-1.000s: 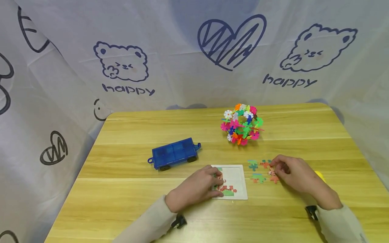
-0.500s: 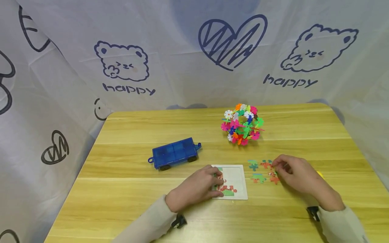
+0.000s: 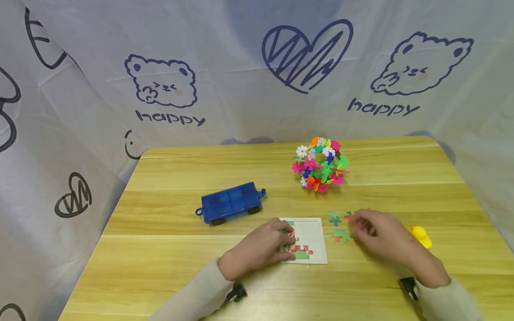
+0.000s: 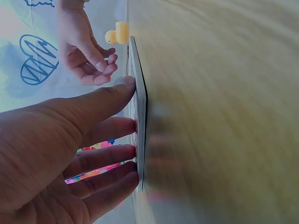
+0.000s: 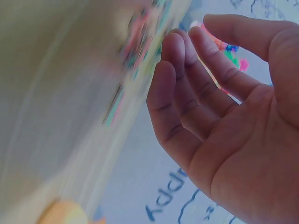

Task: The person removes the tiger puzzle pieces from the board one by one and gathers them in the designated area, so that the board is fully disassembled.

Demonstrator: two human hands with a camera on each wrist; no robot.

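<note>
A white puzzle board (image 3: pixel 313 234) lies flat, with a few red and green puzzle pieces (image 3: pixel 302 255) set in its left and lower part. My left hand (image 3: pixel 257 247) rests on the board's left side. In the left wrist view, its nearly straight fingers and thumb touch the board's face near the edge (image 4: pixel 141 116). To the right of the board lie loose jigsaw pieces (image 3: pixel 340 235). Over them hovers my right hand (image 3: pixel 385 236), partly hiding some. In the right wrist view, the loosely bent fingers (image 5: pixel 161 93) hold nothing visible and are apart from the blurred pieces (image 5: pixel 138 37).
A blue toy wagon (image 3: pixel 230 203) stands left of and behind the board. Farther back sits a ball of colourful flower-shaped discs (image 3: pixel 320 165). A yellow toy duck (image 3: pixel 420 236) is beyond my right hand. A printed white cloth (image 3: pixel 241 89) hangs behind the wooden table (image 3: pixel 168 249).
My right hand has shifted slightly left and now covers the right-hand loose pieces. More of the yellow duck shows. The left hand and the board have stayed put.
</note>
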